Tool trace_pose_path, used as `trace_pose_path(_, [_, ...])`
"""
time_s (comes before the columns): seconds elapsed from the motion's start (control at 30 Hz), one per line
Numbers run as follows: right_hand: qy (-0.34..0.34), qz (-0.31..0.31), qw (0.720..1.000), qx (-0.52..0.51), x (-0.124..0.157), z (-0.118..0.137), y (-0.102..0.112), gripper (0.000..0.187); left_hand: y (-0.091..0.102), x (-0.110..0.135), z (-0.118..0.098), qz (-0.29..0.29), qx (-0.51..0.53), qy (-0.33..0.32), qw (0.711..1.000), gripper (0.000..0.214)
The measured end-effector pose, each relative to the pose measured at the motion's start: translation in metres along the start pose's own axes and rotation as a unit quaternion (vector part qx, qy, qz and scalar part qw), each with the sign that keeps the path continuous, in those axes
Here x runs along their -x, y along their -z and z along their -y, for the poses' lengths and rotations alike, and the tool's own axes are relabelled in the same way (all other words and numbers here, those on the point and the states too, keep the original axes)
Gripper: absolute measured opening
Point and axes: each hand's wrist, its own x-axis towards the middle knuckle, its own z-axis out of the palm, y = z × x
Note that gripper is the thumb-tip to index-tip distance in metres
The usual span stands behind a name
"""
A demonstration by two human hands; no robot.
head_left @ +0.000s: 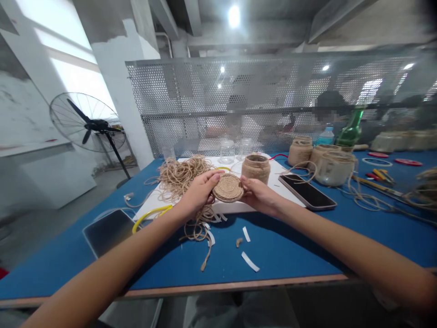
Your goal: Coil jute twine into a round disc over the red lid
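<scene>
The left hand (200,189) pinches the near-left edge of a coiled twine disc (228,187), thumb on top, while the right hand (260,195) grips its opposite edge, thumb at the rim; both hands are closed on it, set apart by little more than the disc itself. The disc is held tilted toward the wearer, in front of a white board (285,193), its spiral face showing and its rim looking layered. The step in hand seems to be handling or checking this coil, perhaps pressing its turns together; the next move calls for an even grip from both sides, so that no turn slips loose. Just behind the right hand stands a twine-wrapped jar (256,171), upright, and to the left of the disc lies a loose heap of twine (184,175). Beyond are clear glass jars (227,152). Nearer the wearer, white strips (250,262) and a short brown scrap (239,243) lie on the blue desk (293,259). Farther out, a phone (309,192) rests to the right and a dark, flat tablet-like thing (109,232) to the left, with a green bottle (351,127) at the far right.
</scene>
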Motion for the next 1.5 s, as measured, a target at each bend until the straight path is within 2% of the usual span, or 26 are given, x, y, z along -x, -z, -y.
trace_pose_path(0.17, [-0.050,0.019,0.998,0.016,0.004,0.002,-0.004,0.034,-0.001,0.002,-0.001,-0.013,0.058,0.026,0.998,0.032])
trace_pose_path(0.4, [-0.049,0.046,0.997,0.029,0.003,0.003,-0.007,0.036,0.002,0.002,0.002,0.004,0.096,0.038,0.995,0.032])
trace_pose_path(0.6, [-0.022,0.010,0.999,0.023,0.002,0.006,-0.007,0.041,0.002,0.002,0.001,0.012,0.096,0.050,0.994,0.036])
trace_pose_path(0.87, [0.015,-0.004,1.000,0.000,-0.001,0.006,-0.002,0.041,0.002,0.000,0.002,0.028,0.072,0.075,0.994,0.044])
trace_pose_path(1.13, [0.046,-0.047,0.998,-0.001,-0.002,0.001,-0.004,0.045,0.005,-0.003,0.009,0.030,0.058,0.033,0.997,0.040])
trace_pose_path(1.4, [0.039,0.023,0.997,0.061,-0.001,-0.002,0.000,0.050,0.005,-0.001,0.006,0.020,-0.036,-0.009,0.999,0.039])
trace_pose_path(1.5, [0.016,0.005,0.992,0.123,-0.003,-0.002,0.006,0.036,0.002,0.001,0.004,0.008,-0.108,-0.045,0.993,0.038])
